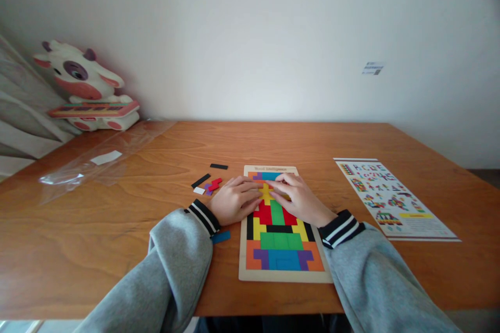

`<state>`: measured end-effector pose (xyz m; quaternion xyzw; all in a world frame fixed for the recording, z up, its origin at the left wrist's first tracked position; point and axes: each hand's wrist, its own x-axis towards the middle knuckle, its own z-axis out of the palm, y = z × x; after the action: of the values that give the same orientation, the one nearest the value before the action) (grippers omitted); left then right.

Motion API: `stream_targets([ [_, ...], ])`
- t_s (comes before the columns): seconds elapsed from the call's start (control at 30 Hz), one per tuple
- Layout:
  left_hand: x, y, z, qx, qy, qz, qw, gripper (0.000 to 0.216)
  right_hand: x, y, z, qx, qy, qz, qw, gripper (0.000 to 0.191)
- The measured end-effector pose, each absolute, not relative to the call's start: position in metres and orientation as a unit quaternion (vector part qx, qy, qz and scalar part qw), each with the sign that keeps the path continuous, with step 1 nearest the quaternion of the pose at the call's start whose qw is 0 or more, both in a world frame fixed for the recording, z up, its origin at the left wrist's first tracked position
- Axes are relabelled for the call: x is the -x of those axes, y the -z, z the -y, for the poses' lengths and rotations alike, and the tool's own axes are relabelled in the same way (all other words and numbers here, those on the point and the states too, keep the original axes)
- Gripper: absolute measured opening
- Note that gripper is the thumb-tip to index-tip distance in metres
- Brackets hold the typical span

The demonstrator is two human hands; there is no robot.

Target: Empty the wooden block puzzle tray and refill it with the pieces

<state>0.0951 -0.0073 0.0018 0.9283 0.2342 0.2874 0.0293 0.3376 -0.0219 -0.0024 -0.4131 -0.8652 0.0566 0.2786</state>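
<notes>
A wooden puzzle board point(285, 277) lies flat on the table, its tray filled with coloured block pieces over most of the visible area. My left hand point(235, 200) rests across its left edge, fingers stretched over the upper pieces. From the opposite side, my right hand point(300, 199) reaches over the board with its fingers extended and apart. Between the fingertips of both hands shows a yellow piece point(266, 193). Green point(277, 213) and red pieces are just below it. Parts of the upper rows are hidden by my hands. I see nothing lifted in either hand.
Left of the board lie loose pieces: black strips point(219, 166), a red piece point(214, 185), a white piece point(199, 191) and a blue piece point(221, 238) by my left cuff. A printed pattern sheet point(394, 203) lies right. Clear plastic wrapping point(74, 179) and a cow toy point(91, 83) are at left.
</notes>
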Motion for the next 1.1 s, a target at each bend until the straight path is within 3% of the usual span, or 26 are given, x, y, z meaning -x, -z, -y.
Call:
stream_targets([
  [0.4,-0.095,-0.002,0.008,-0.931,-0.277,-0.236,0.039,0.022,-0.338,-0.002,0.024,0.39,-0.05,0.878,0.273,0.022],
  [0.9,-0.096,-0.001,0.01,-0.926,-0.281,-0.249,0.047,0.021,-0.338,-0.002,0.025,0.385,-0.073,0.883,0.257,0.028],
  [1.1,-0.065,-0.015,-0.007,-0.907,-0.32,-0.275,-0.005,0.02,-0.342,-0.004,0.025,0.404,-0.083,0.852,0.323,0.024],
])
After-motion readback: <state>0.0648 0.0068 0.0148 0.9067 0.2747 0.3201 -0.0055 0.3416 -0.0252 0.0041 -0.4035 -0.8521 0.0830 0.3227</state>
